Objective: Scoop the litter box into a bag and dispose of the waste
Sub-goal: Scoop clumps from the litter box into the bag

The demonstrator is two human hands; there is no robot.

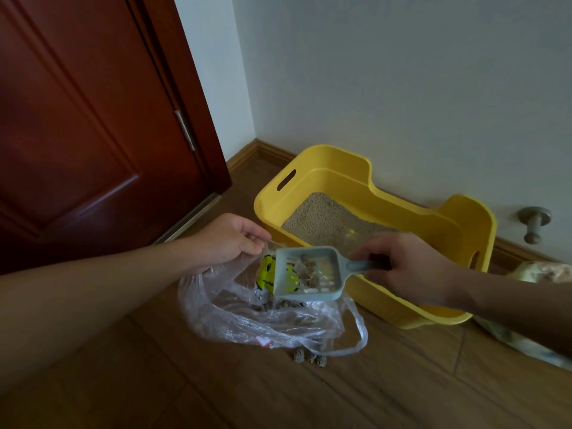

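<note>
While the left hand [230, 239] pinches the rim of the clear crinkled plastic bag [266, 317] on the wooden floor [371, 391], the right hand [411, 267] grips the pale blue slotted scoop [309, 274], clumps inside, over it beside the yellow plastic litter box [458, 230].

We get single view: wide-angle head camera, facing forward and down toward room corner. We see wood floor [402, 382] filling lower frame, wall [402, 88] above, door [77, 134] bowed at left edge. Close range: yellow litter box [337, 168] centre-right, bag [247, 320] and scoop [309, 274] at centre, left hand [229, 239] and right hand [411, 270] entering from lower left and right edges, forearms large near lens
</note>
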